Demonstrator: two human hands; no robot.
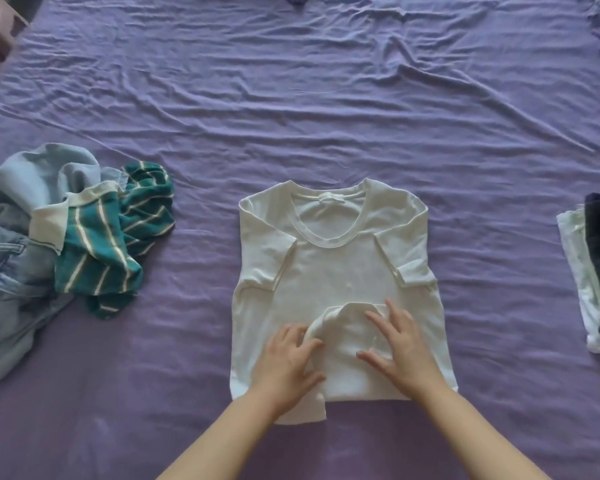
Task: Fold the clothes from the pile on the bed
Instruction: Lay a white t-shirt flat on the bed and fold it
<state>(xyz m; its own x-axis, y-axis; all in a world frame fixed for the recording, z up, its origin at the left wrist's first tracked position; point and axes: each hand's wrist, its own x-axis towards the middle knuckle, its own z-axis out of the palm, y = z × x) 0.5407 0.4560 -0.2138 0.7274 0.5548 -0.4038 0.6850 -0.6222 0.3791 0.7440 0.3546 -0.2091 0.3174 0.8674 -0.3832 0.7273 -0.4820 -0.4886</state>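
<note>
Partway, I judge: a stack of folded clothes lies at the right, and a pile at the left is not yet folded, a green striped shirt on top. The white tee lies mid-bed, both sleeves turned in and its hem brought up into a rumpled hump. The left hand and right hand press that hump with fingers spread, gripping nothing.

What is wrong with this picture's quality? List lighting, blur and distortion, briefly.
Head view: soft, even light, no glare, only faint shadows under the hands; overall slightly soft focus, so the white t-shirt shows little weave; the left hand and right hand look mildly blurred; wide-angle bending curves the purple sheet toward the edges; the clothes pile and folded stack are cropped by the frame.
</note>
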